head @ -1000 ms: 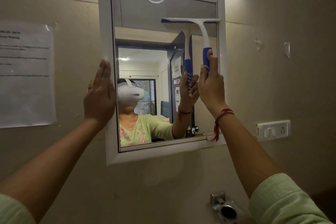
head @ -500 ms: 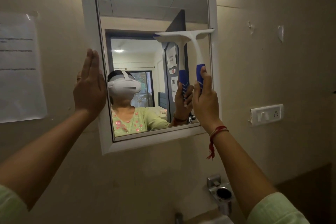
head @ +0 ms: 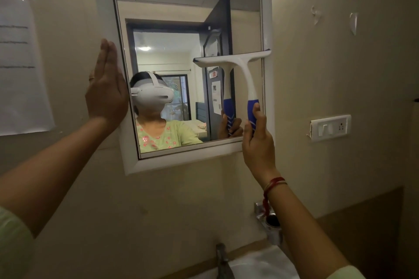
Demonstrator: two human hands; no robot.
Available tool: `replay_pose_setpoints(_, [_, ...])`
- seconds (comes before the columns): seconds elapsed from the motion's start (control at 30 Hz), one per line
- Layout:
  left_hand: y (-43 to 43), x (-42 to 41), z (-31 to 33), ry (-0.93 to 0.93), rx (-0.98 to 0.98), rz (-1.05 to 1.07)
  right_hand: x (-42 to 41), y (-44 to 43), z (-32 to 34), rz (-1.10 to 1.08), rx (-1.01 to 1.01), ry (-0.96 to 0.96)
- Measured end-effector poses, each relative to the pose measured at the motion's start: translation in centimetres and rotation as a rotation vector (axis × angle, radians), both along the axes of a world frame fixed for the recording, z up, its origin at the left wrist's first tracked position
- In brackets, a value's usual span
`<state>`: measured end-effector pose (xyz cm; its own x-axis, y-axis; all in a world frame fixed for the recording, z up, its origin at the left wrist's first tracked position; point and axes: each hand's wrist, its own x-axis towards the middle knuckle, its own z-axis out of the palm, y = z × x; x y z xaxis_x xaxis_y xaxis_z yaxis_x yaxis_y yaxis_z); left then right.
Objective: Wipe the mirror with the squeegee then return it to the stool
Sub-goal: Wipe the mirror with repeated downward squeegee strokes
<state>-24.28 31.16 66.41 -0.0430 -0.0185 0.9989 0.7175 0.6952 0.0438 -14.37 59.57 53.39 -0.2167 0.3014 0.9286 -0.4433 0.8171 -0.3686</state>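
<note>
A white-framed mirror (head: 240,154) hangs on the beige wall. The squeegee (head: 243,68), white with a blue grip, lies with its blade flat against the glass about halfway down the right side. My right hand (head: 258,142) is closed around the blue grip near the mirror's lower right corner. My left hand (head: 106,90) rests flat, fingers together and pointing up, against the left edge of the frame. The stool is out of sight.
A paper sheet (head: 20,63) is taped to the wall at left. A switch plate (head: 331,127) sits at right. Below are a metal holder (head: 269,219), a tap (head: 223,258) and a white basin (head: 260,265).
The squeegee has slid down the right side of the glass from near the top to mid height. My left hand has stayed on the frame. The view has tilted downward.
</note>
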Motion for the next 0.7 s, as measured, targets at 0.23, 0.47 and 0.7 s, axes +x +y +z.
replay_pose_setpoints(0.23, [0.0,0.1,0.0,-0.022,-0.004,0.048,1.2,-0.6,-4.5,-0.010,-0.054,-0.054])
replay_pose_setpoints(0.47, [-0.1,0.3,-0.1,-0.036,-0.007,0.052,3.3,0.2,-8.7,-0.070,-0.048,-0.158])
replay_pose_setpoints(0.7, [-0.1,0.2,-0.1,-0.029,-0.008,0.044,4.6,0.3,-12.6,-0.097,-0.082,-0.226])
